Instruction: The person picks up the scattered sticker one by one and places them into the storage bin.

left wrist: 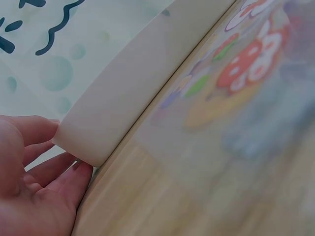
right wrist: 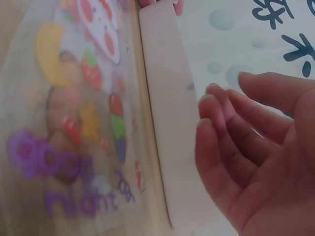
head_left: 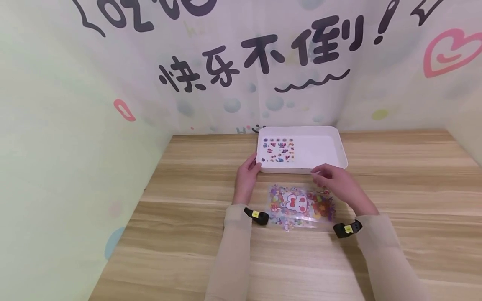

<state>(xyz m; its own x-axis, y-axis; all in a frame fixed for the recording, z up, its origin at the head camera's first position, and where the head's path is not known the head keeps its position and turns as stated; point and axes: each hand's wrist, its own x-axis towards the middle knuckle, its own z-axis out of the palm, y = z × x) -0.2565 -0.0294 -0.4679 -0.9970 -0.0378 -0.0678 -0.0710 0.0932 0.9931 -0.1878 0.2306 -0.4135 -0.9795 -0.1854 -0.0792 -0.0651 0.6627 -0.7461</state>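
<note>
A shallow white tray (head_left: 320, 148) stands near the back edge of the table. My left hand (head_left: 246, 177) grips its front left corner; in the left wrist view the fingers (left wrist: 37, 130) bend round that corner. Beside the tray's front right rim is my right hand (head_left: 337, 184). Its fingers (right wrist: 209, 147) are loosely curled with nothing visible between them. Inside the tray, on the left, lies a sheet of small colourful stickers (head_left: 278, 150). In front of the tray lies a clear plastic piece (head_left: 297, 203) printed with a white rabbit, flowers and "good night" lettering.
The wood-grain table (head_left: 180, 234) runs up to a printed cloth backdrop (head_left: 226, 96) just behind the tray. Another pale cloth wall (head_left: 67, 159) borders the table on the left. Dark straps with small devices sit on both wrists.
</note>
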